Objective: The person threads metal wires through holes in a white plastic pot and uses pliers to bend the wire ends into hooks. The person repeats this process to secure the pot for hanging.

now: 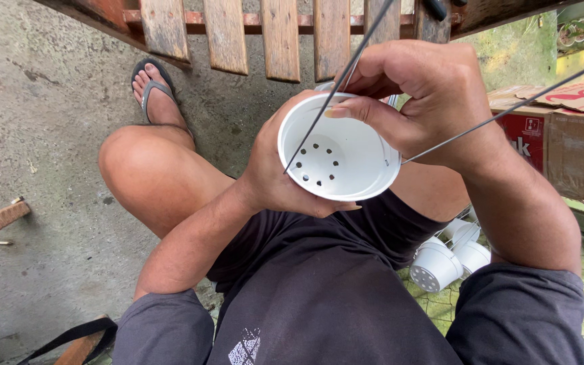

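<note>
Seated person, viewed from above. The left hand [275, 179] cups one white plastic pot [339, 152] from below, its open mouth facing up above the lap; a ring of small drainage holes shows in its base. The right hand [420, 94] pinches the pot's rim and grips two thin metal wires [319, 111]. Three more white pots [451, 253] lie beside the right thigh. One cardboard box [562, 135] stands at right.
</note>
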Demonstrator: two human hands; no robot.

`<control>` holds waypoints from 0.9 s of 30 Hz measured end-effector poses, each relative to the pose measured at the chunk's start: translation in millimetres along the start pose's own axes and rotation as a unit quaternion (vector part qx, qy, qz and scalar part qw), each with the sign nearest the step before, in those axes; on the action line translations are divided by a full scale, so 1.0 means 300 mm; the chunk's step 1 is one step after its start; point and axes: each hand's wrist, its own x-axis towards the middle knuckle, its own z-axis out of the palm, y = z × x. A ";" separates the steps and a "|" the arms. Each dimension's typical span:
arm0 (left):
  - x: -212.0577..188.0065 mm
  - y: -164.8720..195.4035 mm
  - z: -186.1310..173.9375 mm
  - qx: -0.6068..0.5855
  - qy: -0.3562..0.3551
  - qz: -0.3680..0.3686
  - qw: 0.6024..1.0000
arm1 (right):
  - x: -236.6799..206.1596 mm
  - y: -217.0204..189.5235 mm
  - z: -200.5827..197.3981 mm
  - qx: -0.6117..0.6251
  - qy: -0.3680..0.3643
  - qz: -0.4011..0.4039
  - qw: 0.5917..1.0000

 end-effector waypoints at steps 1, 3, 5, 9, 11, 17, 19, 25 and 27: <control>0.002 0.000 -0.001 0.015 0.001 0.006 1.000 | 0.000 0.006 0.001 0.001 -0.001 0.001 1.000; 0.006 -0.001 0.000 0.023 0.001 0.007 1.000 | -0.009 0.013 0.006 0.005 -0.001 0.010 1.000; 0.012 -0.002 -0.001 0.026 0.000 -0.002 1.000 | -0.017 0.019 0.012 0.017 0.002 0.020 1.000; 0.016 -0.004 0.005 0.059 -0.008 -0.007 0.998 | -0.027 0.028 0.008 0.006 -0.007 0.022 1.000; 0.017 -0.007 0.010 0.057 -0.009 -0.006 0.998 | -0.029 0.028 0.008 0.029 0.001 0.016 0.999; 0.018 -0.002 0.003 0.033 -0.012 0.007 0.999 | -0.021 0.024 0.007 0.055 0.006 0.021 0.998; 0.017 -0.002 0.004 0.025 -0.012 0.007 1.000 | -0.021 0.018 0.006 0.056 0.004 0.031 0.998; 0.013 -0.003 0.002 -0.011 -0.010 -0.007 1.000 | -0.022 0.008 0.011 0.094 0.012 0.053 0.994; 0.014 -0.002 0.003 -0.014 -0.006 -0.009 1.000 | -0.028 0.005 0.013 0.087 0.015 0.066 0.994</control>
